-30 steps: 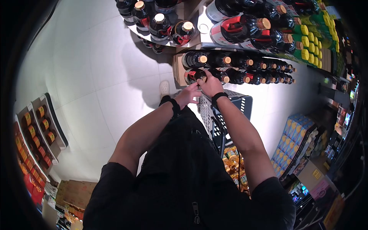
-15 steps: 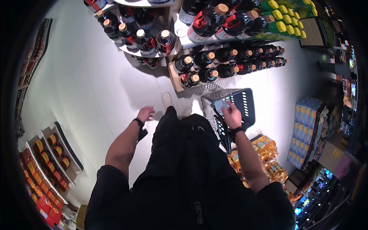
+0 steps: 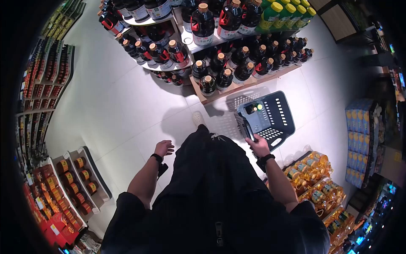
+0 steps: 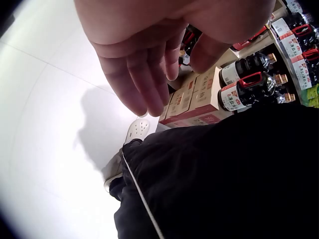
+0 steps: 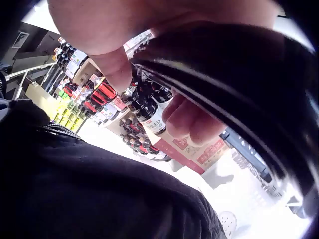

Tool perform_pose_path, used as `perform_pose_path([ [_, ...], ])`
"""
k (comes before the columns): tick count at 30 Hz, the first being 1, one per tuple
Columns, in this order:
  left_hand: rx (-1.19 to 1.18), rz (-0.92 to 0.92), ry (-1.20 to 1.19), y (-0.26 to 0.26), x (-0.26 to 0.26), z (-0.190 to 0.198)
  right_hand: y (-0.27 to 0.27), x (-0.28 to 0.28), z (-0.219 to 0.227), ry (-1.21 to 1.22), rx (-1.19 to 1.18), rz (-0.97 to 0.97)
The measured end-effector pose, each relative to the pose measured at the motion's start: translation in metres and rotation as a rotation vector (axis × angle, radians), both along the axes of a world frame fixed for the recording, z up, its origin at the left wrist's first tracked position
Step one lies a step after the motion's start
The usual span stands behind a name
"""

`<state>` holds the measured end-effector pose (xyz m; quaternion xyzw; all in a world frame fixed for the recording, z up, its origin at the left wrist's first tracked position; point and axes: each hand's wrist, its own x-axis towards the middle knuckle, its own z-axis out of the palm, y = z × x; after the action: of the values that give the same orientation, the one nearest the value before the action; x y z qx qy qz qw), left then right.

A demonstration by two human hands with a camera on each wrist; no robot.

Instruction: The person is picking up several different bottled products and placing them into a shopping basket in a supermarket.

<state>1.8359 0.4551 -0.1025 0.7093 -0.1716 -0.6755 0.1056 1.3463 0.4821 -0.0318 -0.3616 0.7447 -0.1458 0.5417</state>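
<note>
My right hand [image 3: 259,146] grips the black handle [image 5: 234,94] of a grey shopping basket [image 3: 284,112]; in the right wrist view the fingers curl round its glossy bar. Perforated walls surround small dark bottles [image 3: 250,109] inside the basket, one with a green cap. My left hand [image 3: 164,148] hangs beside my left thigh, holding nothing; its fingers [image 4: 142,82] are loosely bent above the floor in the left wrist view. Ahead, large dark bottles [image 3: 207,84] with tan caps and some red handles stand in rows on a low platform.
Shelves of dark bottles [image 3: 203,29] and green bottles with yellow caps [image 3: 270,16] rise ahead. Golden oil bottles [image 3: 313,169] and stacked blue-and-yellow packs [image 3: 357,139] stand at the right. Jars [image 3: 69,182] fill a rack at the left. My pale clog [image 3: 198,118] is on the floor.
Both hands were together at a front bottle on the low row, then parted. My left hand dropped to my side; my right moved to the basket handle. The shelves now appear more upright in view.
</note>
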Motion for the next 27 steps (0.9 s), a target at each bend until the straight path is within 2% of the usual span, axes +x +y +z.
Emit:
perform_pose_path([
  [4,-0.030,0.031,-0.038,0.040,-0.005,0.032,0.030,0.001,-0.005,-0.157,-0.002,-0.110],
  [7,-0.008,0.059,-0.078,0.078,0.003,0.051,0.034,0.005,0.019,-0.084,0.135,-0.159],
  [9,-0.003,0.070,-0.097,0.103,0.009,0.058,0.041,0.002,0.024,0.046,0.098,-0.074],
  [11,0.029,0.062,-0.124,0.123,0.020,0.065,0.049,0.002,0.013,0.121,-0.035,0.028],
  [17,0.034,0.217,-0.143,0.192,0.042,0.069,0.062,0.011,0.002,0.244,-0.009,0.008],
  [18,0.030,0.244,-0.138,0.200,0.047,0.069,0.061,0.018,0.016,0.254,-0.008,0.007],
  [22,0.032,0.356,-0.124,0.249,0.070,0.067,0.075,0.036,0.022,0.237,0.000,0.001],
  [24,0.032,0.400,-0.116,0.268,0.082,0.063,0.089,0.032,-0.008,0.253,0.007,-0.010],
  [27,0.064,0.454,-0.110,0.298,0.106,0.056,0.095,0.057,-0.004,0.265,0.013,-0.013],
])
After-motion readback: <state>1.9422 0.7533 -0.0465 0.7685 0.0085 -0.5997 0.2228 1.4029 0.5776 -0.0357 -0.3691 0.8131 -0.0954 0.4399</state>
